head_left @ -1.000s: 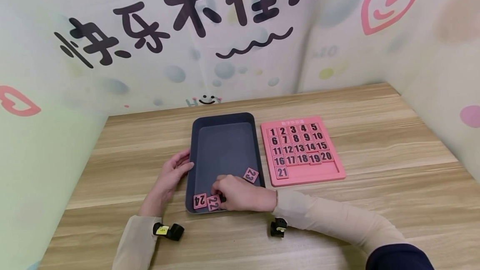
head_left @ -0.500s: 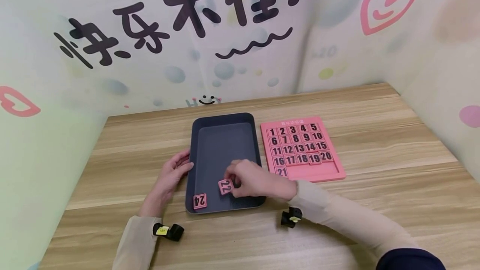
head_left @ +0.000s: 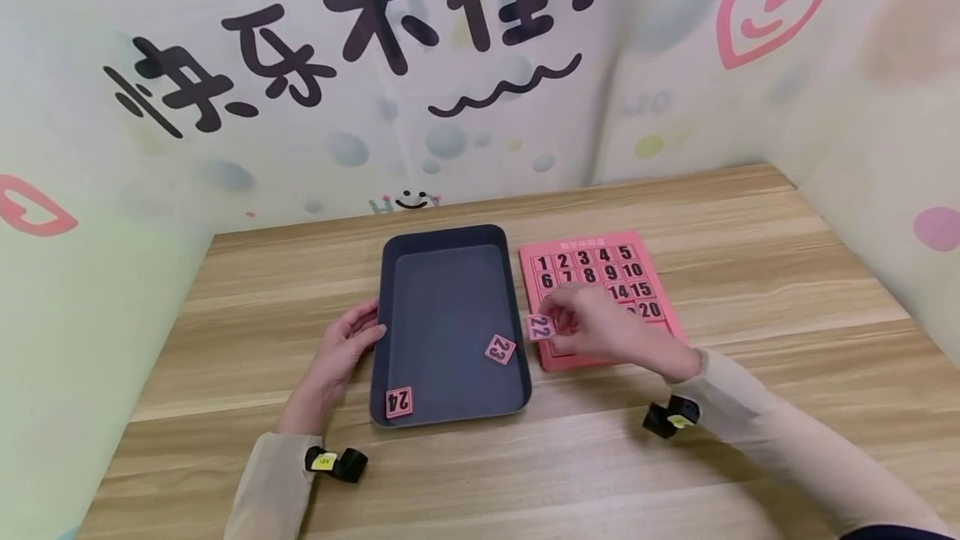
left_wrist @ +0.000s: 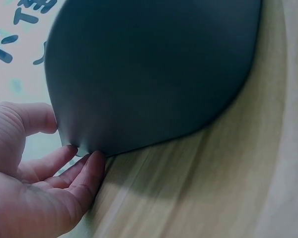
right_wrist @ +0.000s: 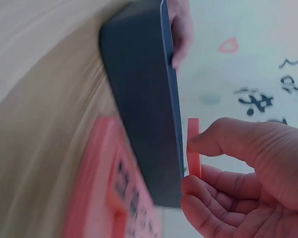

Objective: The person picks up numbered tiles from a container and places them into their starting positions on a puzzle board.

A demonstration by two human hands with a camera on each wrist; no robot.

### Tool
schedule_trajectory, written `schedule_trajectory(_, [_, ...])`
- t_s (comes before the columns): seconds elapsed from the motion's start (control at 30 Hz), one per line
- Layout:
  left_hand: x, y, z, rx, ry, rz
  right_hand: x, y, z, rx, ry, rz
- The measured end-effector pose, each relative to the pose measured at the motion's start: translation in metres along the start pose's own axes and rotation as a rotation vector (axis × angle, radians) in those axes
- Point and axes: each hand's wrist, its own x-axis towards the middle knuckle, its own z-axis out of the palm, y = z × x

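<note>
My right hand [head_left: 600,323] pinches a pink number tile marked 22 [head_left: 540,327] between thumb and fingers, above the left edge of the pink number puzzle board [head_left: 551,363]. The right wrist view shows this tile [right_wrist: 194,148] edge-on. My left hand [head_left: 343,357] holds the left side of the dark tray [head_left: 450,298], its thumb at the rim and the other fingers against the outer wall [left_wrist: 139,89]. Inside the tray lie tile 23 [head_left: 499,349], turned askew, and tile 24 [head_left: 399,402] in the near left corner. My right hand hides part of the board's lower rows.
The tray and board stand side by side on a wood-grain table [head_left: 285,273]. A printed wall cloth [head_left: 300,148] rises behind the table. Each wrist wears a black strap with a small device.
My right hand has picked tile 22 up from the tray's near end and carried it right and away from me, over the board's left edge. The left hand stays at the tray.
</note>
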Motion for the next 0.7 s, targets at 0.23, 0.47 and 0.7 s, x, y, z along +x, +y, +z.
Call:
schedule_trajectory(0.23, [0.001, 0.002, 0.000, 0.009, -0.003, -0.004, -0.019, 0.023, -0.004, -0.049, 0.004, 0.032])
schedule_trajectory(0.47, [0.001, 0.001, -0.001, 0.008, -0.013, 0.009, -0.023, 0.031, -0.002, -0.073, -0.030, 0.018])
schedule_trajectory(0.7, [0.000, 0.001, 0.000, 0.013, -0.014, 0.010, -0.022, 0.033, -0.001, -0.108, -0.081, 0.041])
